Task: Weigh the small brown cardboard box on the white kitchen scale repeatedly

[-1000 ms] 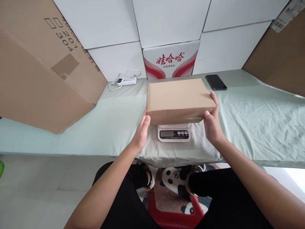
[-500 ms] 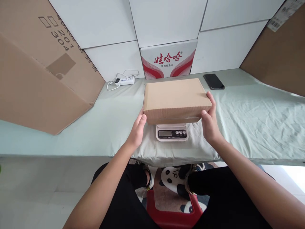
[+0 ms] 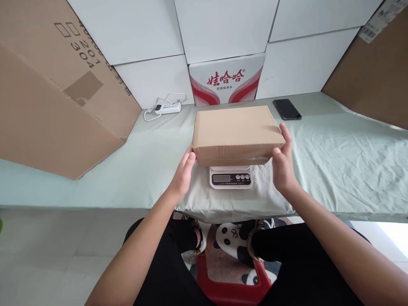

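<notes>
A closed brown cardboard box (image 3: 237, 127) sits over a small white digital scale (image 3: 231, 178), covering its weighing plate. Only the front of the scale, with its display and round buttons, shows. At the box's left side, my left hand (image 3: 184, 172) holds the near corner, thumb in front and most fingers hidden behind the side. My right hand (image 3: 283, 163) is at the right end, its thumb by the front corner and a finger along the far side. Whether the box rests fully on the scale cannot be made out.
White boxes (image 3: 149, 80) and a red-and-white printed carton (image 3: 226, 80) form a wall behind. A white device with a cable (image 3: 168, 108) and a black phone (image 3: 287, 109) lie on the green cloth (image 3: 338, 157). Large cardboard panels (image 3: 63, 102) flank both sides.
The box stays almost where it was over the scale. My right hand has shifted very slightly to the right, and its thumb sits closer to the box's corner. My left hand looks unchanged.
</notes>
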`<state>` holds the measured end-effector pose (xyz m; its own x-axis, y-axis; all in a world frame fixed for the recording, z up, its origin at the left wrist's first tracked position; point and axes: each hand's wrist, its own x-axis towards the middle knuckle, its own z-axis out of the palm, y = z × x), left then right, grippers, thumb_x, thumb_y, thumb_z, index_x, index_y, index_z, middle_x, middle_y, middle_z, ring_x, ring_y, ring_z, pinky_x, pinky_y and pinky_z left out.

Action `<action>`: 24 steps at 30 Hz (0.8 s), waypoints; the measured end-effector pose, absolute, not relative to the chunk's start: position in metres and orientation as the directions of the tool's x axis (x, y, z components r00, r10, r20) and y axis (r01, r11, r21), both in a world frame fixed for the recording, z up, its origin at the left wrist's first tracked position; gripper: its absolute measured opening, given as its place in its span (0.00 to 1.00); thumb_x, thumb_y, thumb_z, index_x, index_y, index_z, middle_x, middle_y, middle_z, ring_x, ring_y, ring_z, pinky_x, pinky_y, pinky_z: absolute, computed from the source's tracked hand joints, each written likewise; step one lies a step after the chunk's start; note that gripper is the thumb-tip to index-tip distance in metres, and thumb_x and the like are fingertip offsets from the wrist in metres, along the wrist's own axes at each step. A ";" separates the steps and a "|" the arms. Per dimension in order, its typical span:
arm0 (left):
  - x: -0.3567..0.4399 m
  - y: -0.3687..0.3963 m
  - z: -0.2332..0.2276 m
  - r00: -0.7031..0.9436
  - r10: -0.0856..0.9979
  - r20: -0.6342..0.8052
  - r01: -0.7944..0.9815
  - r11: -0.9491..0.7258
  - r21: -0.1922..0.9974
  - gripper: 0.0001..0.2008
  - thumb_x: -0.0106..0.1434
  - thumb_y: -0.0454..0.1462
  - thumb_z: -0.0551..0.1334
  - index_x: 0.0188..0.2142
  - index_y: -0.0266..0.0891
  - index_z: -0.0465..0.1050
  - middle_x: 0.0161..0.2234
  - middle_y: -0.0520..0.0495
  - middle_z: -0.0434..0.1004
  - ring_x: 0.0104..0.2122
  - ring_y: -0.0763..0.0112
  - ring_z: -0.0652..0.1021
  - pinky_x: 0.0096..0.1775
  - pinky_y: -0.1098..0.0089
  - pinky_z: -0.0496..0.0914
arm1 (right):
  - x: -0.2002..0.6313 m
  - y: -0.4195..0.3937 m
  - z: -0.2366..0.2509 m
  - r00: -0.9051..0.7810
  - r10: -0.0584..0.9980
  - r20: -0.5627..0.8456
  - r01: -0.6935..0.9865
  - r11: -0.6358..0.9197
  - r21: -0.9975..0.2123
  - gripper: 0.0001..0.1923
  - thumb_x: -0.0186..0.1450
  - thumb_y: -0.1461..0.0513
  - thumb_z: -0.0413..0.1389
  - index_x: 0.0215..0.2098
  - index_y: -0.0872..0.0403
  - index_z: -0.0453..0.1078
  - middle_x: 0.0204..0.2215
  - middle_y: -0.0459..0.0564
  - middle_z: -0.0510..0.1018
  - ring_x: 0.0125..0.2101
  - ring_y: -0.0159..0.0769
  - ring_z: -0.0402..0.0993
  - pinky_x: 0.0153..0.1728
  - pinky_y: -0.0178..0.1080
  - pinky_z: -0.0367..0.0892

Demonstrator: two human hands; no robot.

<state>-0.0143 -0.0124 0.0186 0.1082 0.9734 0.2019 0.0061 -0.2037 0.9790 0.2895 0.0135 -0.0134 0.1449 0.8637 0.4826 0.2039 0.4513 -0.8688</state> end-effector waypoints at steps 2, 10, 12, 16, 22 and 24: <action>-0.020 -0.010 0.019 0.103 0.973 0.205 0.024 -0.208 0.978 0.36 0.74 0.66 0.55 0.67 0.49 0.76 0.76 0.44 0.70 0.81 0.47 0.61 0.80 0.47 0.55 | 0.298 0.018 -0.005 0.239 0.841 0.486 0.144 0.464 -0.874 0.36 0.69 0.41 0.56 0.74 0.30 0.59 0.72 0.50 0.73 0.75 0.61 0.65 0.71 0.75 0.62; -0.042 0.008 0.017 -0.178 0.971 0.160 0.052 -0.153 0.987 0.36 0.70 0.67 0.58 0.62 0.43 0.78 0.67 0.34 0.80 0.70 0.43 0.77 0.63 0.45 0.76 | 0.323 0.027 0.017 0.497 0.797 0.342 -0.105 0.447 -0.888 0.33 0.60 0.41 0.61 0.62 0.36 0.71 0.55 0.52 0.82 0.61 0.58 0.78 0.62 0.61 0.66; -0.040 0.010 0.017 -0.196 0.967 0.161 0.070 -0.150 0.986 0.35 0.70 0.66 0.58 0.59 0.42 0.79 0.62 0.33 0.84 0.66 0.44 0.80 0.58 0.48 0.79 | 0.312 0.023 0.016 0.433 0.852 0.296 -0.130 0.384 -0.914 0.36 0.59 0.39 0.61 0.63 0.37 0.70 0.57 0.53 0.81 0.61 0.58 0.78 0.62 0.62 0.66; -0.030 0.007 0.018 -0.160 0.973 0.166 0.105 -0.150 0.983 0.32 0.71 0.64 0.58 0.57 0.43 0.79 0.62 0.35 0.84 0.63 0.47 0.81 0.54 0.51 0.79 | 0.291 0.014 0.012 0.320 0.907 0.273 -0.083 0.313 -0.946 0.40 0.61 0.35 0.59 0.68 0.36 0.68 0.64 0.53 0.78 0.65 0.59 0.74 0.67 0.65 0.63; -0.027 0.005 0.017 -0.144 0.976 0.164 0.124 -0.146 0.981 0.31 0.72 0.63 0.57 0.57 0.43 0.78 0.63 0.35 0.83 0.63 0.48 0.80 0.54 0.52 0.77 | 0.288 0.010 0.010 0.278 0.919 0.280 -0.059 0.307 -0.950 0.39 0.64 0.34 0.58 0.70 0.34 0.67 0.67 0.51 0.77 0.69 0.59 0.71 0.68 0.68 0.62; -0.027 0.006 0.018 -0.151 0.974 0.166 0.128 -0.147 0.981 0.32 0.72 0.63 0.57 0.57 0.43 0.78 0.63 0.35 0.83 0.63 0.48 0.80 0.53 0.52 0.77 | 0.289 0.010 0.010 0.277 0.921 0.275 -0.062 0.302 -0.951 0.39 0.64 0.34 0.58 0.69 0.34 0.67 0.66 0.51 0.77 0.68 0.59 0.72 0.68 0.68 0.62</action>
<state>-0.0270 0.0061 0.0180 -0.1512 0.9744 0.1661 0.1284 -0.1473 0.9807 0.2892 0.0100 0.0104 0.2774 0.9207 0.2746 -0.0624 0.3025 -0.9511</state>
